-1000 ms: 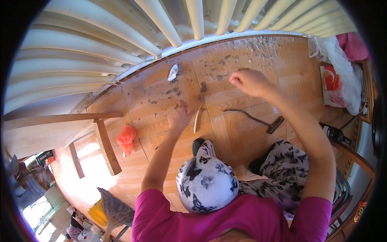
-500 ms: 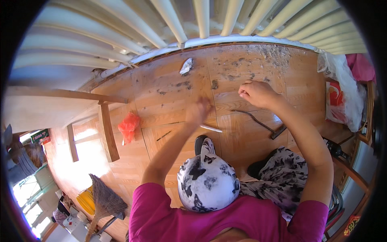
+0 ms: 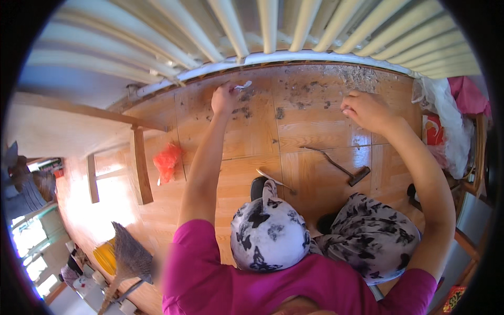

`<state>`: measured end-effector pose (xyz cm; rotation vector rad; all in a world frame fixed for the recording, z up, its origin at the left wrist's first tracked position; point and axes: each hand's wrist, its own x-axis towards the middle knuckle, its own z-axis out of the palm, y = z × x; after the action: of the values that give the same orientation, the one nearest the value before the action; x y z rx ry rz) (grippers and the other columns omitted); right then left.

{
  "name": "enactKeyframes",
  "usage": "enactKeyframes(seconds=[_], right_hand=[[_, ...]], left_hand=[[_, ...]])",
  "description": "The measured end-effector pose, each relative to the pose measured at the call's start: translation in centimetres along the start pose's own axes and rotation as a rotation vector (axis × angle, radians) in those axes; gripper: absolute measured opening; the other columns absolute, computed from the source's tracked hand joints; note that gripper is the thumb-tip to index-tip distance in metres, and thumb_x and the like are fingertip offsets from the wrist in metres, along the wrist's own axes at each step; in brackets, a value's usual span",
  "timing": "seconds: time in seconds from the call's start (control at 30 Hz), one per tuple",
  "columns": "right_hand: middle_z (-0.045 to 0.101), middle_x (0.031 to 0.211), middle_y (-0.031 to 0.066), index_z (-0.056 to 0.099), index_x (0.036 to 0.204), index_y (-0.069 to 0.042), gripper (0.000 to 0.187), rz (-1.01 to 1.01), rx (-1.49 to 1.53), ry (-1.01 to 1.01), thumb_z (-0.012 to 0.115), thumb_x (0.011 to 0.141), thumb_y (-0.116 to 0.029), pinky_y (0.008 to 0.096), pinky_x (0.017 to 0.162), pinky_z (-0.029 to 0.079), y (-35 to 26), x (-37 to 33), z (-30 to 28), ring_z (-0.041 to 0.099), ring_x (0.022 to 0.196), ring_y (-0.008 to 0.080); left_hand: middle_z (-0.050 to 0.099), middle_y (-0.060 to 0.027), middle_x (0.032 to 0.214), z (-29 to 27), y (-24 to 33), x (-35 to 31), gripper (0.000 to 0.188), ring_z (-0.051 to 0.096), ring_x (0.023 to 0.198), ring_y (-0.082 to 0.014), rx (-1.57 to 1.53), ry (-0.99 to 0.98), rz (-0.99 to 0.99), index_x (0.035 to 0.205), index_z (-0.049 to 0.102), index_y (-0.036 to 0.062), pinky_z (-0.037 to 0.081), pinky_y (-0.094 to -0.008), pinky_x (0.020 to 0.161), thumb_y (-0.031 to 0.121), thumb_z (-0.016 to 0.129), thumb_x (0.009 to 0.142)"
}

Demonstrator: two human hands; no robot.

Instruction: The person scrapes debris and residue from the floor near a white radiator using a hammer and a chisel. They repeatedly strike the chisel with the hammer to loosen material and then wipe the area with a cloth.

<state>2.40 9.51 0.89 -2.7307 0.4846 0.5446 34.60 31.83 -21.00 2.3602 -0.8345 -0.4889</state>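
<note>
Left grip point(image 3: 224, 98) pinching white scrap point(image 3: 244, 84), long axis pointing rightward; right grip point(image 3: 366, 111) curled, contents unclear; radiator point(image 3: 268, 26) beyond both, floor point(image 3: 254, 134) stretching between.

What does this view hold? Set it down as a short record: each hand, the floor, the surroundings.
Left hand: reaching forward, fingertips at a small pale scrap; grip unclear
Right hand: fingers curled, over the floor; no held item visible
Dirt: grey debris, thickest near the radiator
Tool on floor: dark hammer-like tool, in front of the person's right leg
Left side: red plastic bag on the floor; broom farther back
Right side: whitish plastic bag
</note>
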Motion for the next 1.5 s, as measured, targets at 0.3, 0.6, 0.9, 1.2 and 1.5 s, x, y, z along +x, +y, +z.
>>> enactKeyframes(seconds=[0.3, 0.6, 0.9, 1.2, 1.5], right_hand=[[0.063, 0.107, 0.0093, 0.067, 0.109, -0.013, 0.025, -0.002, 0.332, 0.257, 0.067, 0.086, -0.022, 0.0408, 0.086, 0.051, 2.6, 0.5, 3.7, 0.062, 0.097, 0.0281], [0.063, 0.098, 0.0102, 0.066, 0.098, -0.009, 0.022, -0.021, 0.71, 0.535, 0.069, 0.082, -0.024, 0.0414, 0.084, 0.05, 1.4, -1.4, 11.4, 0.059, 0.101, 0.0309], [0.066, 0.096, 0.0075, 0.07, 0.106, -0.009, 0.02, 0.435, 0.857, 1.019, 0.066, 0.087, -0.011, 0.0316, 0.072, 0.05, 19.6, -5.8, 17.3, 0.062, 0.081, 0.019], [0.07, 0.083, 0.0139, 0.07, 0.095, -0.007, 0.024, 0.918, 0.182, 1.229, 0.057, 0.09, -0.026, 0.0431, 0.066, 0.052, 43.8, -8.8, 13.6, 0.068, 0.076, 0.029], [0.071, 0.088, 0.0137, 0.069, 0.088, -0.007, 0.028, 1.317, 0.371, 0.937, 0.053, 0.092, -0.029, 0.0437, 0.07, 0.054, 46.6, 2.7, 16.0, 0.069, 0.081, 0.0298]], left_hand=[[0.071, -0.0056, 0.09, -1.7, 11.2, -3.5, 0.013, 0.067, 0.086, -0.0277, 0.273, -0.315, 0.343, 0.094, 0.066, 0.0135, 0.052, -0.0396, 0.073, 0.021, 0.067, 0.084], [0.063, -0.0073, 0.086, 2.1, 26.9, -9.9, 0.013, 0.062, 0.082, -0.0294, 0.354, -0.439, 0.931, 0.091, 0.06, 0.0095, 0.049, -0.0398, 0.073, 0.012, 0.068, 0.081], [0.064, -0.0109, 0.089, 4.6, 31.4, -12.1, 0.014, 0.064, 0.08, -0.0297, 0.281, -0.712, 0.696, 0.097, 0.061, 0.0074, 0.051, -0.0399, 0.072, 0.015, 0.066, 0.086], [0.064, -0.0107, 0.095, 2.1, 22.9, -14.1, 0.021, 0.064, 0.089, -0.031, 0.638, -0.991, 0.566, 0.101, 0.064, 0.0095, 0.051, -0.0399, 0.075, 0.023, 0.066, 0.086], [0.064, -0.0091, 0.091, -0.8, 20.5, -15.3, 0.017, 0.065, 0.086, -0.0278, 0.67, -0.969, 0.372, 0.1, 0.064, 0.0098, 0.052, -0.0391, 0.074, 0.022, 0.064, 0.088]])
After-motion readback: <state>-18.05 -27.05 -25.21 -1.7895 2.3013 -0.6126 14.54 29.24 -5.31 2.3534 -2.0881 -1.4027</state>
